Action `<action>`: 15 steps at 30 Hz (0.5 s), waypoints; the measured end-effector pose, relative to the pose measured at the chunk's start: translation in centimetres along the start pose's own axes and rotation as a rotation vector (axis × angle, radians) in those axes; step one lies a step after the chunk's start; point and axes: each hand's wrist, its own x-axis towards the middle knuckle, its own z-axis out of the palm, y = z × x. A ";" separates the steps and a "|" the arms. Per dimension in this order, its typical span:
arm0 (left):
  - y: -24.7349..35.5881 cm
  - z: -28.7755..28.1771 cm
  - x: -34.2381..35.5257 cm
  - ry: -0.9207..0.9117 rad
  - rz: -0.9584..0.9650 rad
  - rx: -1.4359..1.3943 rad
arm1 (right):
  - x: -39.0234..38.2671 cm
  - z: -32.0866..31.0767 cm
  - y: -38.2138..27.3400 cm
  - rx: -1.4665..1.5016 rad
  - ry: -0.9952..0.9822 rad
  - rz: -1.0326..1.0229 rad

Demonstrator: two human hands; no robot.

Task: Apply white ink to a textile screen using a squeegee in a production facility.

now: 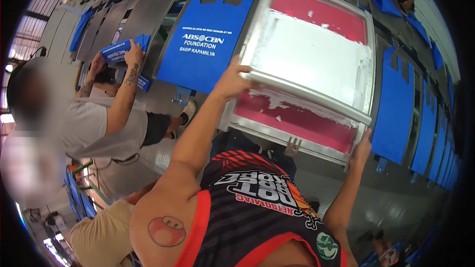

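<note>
A screen-printing frame (370,54) with a pale metal rim lies tilted in front of me. Its mesh is dark red at both ends, and white ink (307,49) covers the middle. Across the lower part runs a long metal squeegee (311,96), with white smears below it. My left hand (232,80) is closed around the squeegee's left end, beside the frame's left rim. Near the lower right corner, my right hand (362,149) grips the frame's side, its fingers partly hidden. Whatever lies under the screen cannot be seen.
A blue bag (210,44) with white print lies flat on the board to the left. More blue bags (394,104) line the boards to the right. At left, a co-worker (118,113) holds up a folded blue bag (116,52). A metal hinge clip (293,147) juts toward me.
</note>
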 end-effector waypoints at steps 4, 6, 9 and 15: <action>0.2 -9.7 -0.9 0.047 -0.011 -0.184 | -5.2 7.6 -2.0 0.008 -0.033 -0.056; -2.5 -15.3 -0.3 0.116 0.037 -0.150 | -7.4 12.9 -2.8 0.005 -0.052 -0.061; -7.1 -22.8 0.6 0.161 0.114 -0.022 | -10.6 20.7 -3.6 -0.044 -0.083 -0.006; -10.3 -25.7 0.1 0.204 0.037 -0.079 | -12.1 24.6 -0.6 -0.146 -0.102 0.006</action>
